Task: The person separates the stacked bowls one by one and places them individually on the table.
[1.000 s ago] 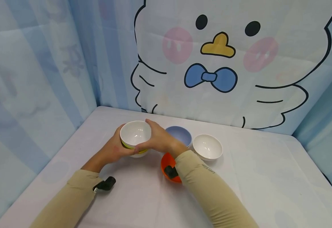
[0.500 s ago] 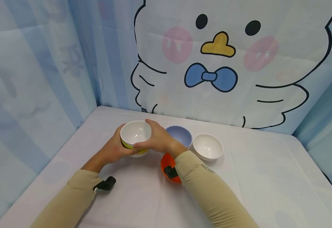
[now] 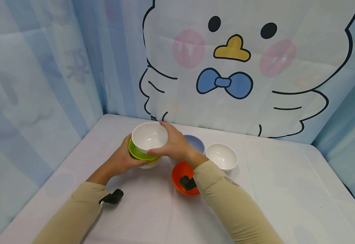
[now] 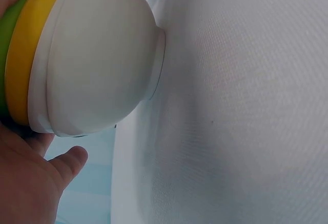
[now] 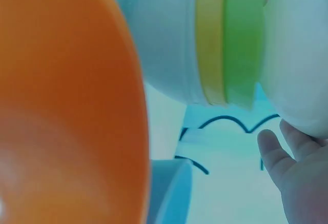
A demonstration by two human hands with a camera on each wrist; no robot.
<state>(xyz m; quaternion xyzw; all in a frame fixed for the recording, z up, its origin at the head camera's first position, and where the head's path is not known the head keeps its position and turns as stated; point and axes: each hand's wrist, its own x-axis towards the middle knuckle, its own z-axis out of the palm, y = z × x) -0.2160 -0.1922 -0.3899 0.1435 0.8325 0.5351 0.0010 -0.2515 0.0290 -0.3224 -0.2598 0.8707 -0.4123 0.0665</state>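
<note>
My right hand [image 3: 177, 145] pinches the rim of a white bowl [image 3: 149, 135], thumb at the near side and fingers at the far side. This bowl sits raised and shifted right over a green bowl [image 3: 137, 152]. Below the green one, a yellow bowl [image 4: 31, 44] and another white bowl [image 4: 102, 55] nest together in a stack. My left hand [image 3: 123, 161] grips that stack from its left side, thumb across the front. In the right wrist view a gap shows between the upper white bowl [image 5: 302, 55] and the green bowl [image 5: 243, 39] at their lower edges.
An orange bowl [image 3: 180, 174] stands under my right wrist, partly covered by the sleeve. Behind my right forearm are a blue bowl [image 3: 195, 143] and a separate white bowl [image 3: 222, 156]. A white cloth covers the table [image 3: 287, 189]; printed curtains [image 3: 43, 84] enclose its back and sides.
My right hand has lifted the top white bowl up and slightly right, out of the stack, uncovering the green bowl. My left hand has stayed in place on the stack.
</note>
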